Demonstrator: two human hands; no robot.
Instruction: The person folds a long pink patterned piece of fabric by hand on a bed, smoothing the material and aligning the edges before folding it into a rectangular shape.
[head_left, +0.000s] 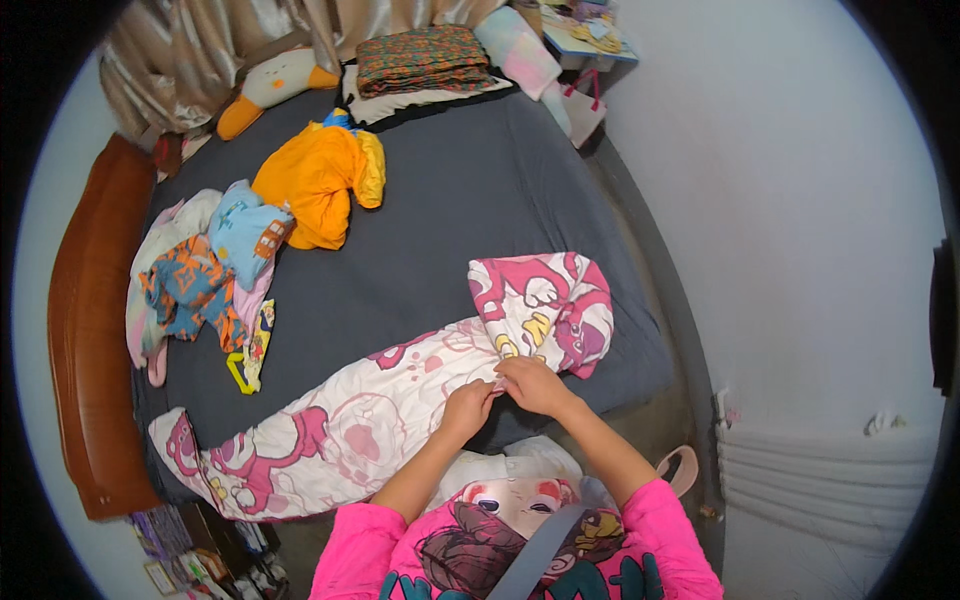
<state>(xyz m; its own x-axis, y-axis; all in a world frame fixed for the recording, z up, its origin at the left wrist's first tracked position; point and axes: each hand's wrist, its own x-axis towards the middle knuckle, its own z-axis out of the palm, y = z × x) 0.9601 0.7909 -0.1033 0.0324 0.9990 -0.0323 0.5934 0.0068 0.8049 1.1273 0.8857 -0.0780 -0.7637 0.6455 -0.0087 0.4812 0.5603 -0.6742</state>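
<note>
A white cloth with pink bear prints (360, 420) lies in a long strip across the near part of the bed, its right end folded over into a bunched flap. My left hand (469, 409) pinches the cloth's near edge, right of the strip's middle. Touching or almost touching it, my right hand (531, 384) grips the same edge just below the folded flap. The fingertips of both hands meet at the edge, and the cloth under them is partly hidden.
On the dark grey bed sheet (420, 255) lie an orange garment (311, 180), a light blue garment (247, 225) and a blue-orange patterned garment (187, 285). A folded floral quilt (424, 60) rests on a pillow at the far side. A brown headboard (105, 330) stands left, a wall (787, 225) right.
</note>
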